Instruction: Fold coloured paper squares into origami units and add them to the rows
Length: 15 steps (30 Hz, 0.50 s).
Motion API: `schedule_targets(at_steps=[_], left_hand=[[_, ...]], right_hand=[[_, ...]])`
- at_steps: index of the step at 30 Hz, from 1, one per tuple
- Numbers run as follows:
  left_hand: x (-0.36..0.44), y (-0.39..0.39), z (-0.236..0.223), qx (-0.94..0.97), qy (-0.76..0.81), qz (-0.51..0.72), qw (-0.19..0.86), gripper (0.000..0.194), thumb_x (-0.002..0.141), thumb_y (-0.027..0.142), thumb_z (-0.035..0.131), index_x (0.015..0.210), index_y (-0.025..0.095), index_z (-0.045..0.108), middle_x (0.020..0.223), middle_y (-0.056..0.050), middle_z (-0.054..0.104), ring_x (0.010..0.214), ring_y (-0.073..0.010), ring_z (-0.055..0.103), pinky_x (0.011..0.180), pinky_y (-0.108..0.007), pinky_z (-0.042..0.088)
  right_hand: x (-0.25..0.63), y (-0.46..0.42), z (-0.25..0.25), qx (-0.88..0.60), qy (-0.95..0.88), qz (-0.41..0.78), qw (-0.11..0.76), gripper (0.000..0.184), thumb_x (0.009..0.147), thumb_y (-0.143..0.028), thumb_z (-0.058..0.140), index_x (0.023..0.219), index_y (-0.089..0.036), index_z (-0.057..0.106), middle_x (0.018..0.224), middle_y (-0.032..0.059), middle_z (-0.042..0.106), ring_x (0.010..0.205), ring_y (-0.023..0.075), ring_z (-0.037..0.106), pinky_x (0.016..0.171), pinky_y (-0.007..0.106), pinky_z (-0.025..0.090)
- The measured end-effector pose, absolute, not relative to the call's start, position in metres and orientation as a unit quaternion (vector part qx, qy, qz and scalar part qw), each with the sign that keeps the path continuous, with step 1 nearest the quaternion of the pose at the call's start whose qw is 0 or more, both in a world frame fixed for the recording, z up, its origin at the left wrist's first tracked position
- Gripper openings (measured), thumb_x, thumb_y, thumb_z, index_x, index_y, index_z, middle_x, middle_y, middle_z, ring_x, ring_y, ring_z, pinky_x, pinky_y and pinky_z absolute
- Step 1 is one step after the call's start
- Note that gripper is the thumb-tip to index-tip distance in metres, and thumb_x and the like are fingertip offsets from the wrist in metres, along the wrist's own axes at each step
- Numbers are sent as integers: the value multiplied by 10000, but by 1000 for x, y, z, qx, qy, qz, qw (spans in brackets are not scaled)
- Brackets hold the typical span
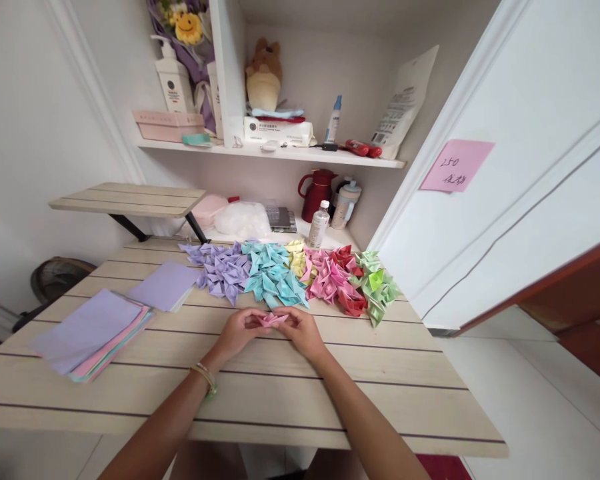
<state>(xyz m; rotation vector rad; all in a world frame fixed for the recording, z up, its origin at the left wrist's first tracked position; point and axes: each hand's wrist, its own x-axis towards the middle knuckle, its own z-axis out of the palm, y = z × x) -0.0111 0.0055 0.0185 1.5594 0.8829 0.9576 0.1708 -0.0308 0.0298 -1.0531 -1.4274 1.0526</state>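
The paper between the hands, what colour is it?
Pink; the paper shows in the head view, pinched by both hands.

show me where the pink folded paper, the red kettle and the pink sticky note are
pink folded paper (273,319), head view, its middle, between both hands
red kettle (319,195), head view, its body
pink sticky note (457,165), head view, its centre

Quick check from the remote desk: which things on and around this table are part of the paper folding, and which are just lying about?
In use:
- pink paper piece, pinched between left hand and right hand
- row of folded paper pieces
- stack of flat sheets
- lilac sheets

Lying about:
- red jug
- water bottle
- pump bottle
- pink note
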Motion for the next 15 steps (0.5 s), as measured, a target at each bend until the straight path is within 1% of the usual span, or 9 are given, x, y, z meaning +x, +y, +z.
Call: schedule_targets(at_steps=[2,4,7,11,13,15], left_hand=[[-10,4,21,654,367,393,532,324,615,275,748,890,137,646,888,-84,708,819,-212,656,758,-341,525],[-9,3,23,657,364,388,534,291,656,295,718,893,137,657,897,-89,715,823,-215,660,763,-339,524],[-9,1,25,660,368,390,527,253,732,335,644,890,139,674,900,-91,720,832,-218,661,764,-333,523],[-10,3,27,663,380,405,502,259,745,373,619,828,142,698,844,-80,728,794,-217,660,733,-316,524],[-12,3,28,669,380,411,489,257,748,383,612,783,147,708,818,-72,727,792,-214,652,746,-311,515],[-13,2,30,676,376,415,479,262,750,390,609,769,151,716,837,-70,723,820,-215,643,769,-307,507]], right_hand=[[171,-30,28,-429,-578,444,533,359,660,-365,714,955,-183,621,852,42,691,756,183,641,675,287,505],[171,-29,27,-428,-579,438,538,355,626,-374,736,900,-184,614,879,56,689,786,197,648,711,311,514],[172,-29,28,-430,-593,427,530,338,601,-395,748,831,-185,616,833,54,691,775,208,656,742,344,521],[171,-31,30,-410,-598,442,528,302,616,-397,737,796,-189,612,882,63,695,827,219,661,795,372,516],[170,-32,31,-403,-600,444,529,285,628,-391,730,791,-191,610,925,71,692,853,223,659,812,381,514],[170,-32,30,-406,-599,438,533,285,632,-391,725,797,-192,604,945,74,689,862,226,659,808,387,519]])
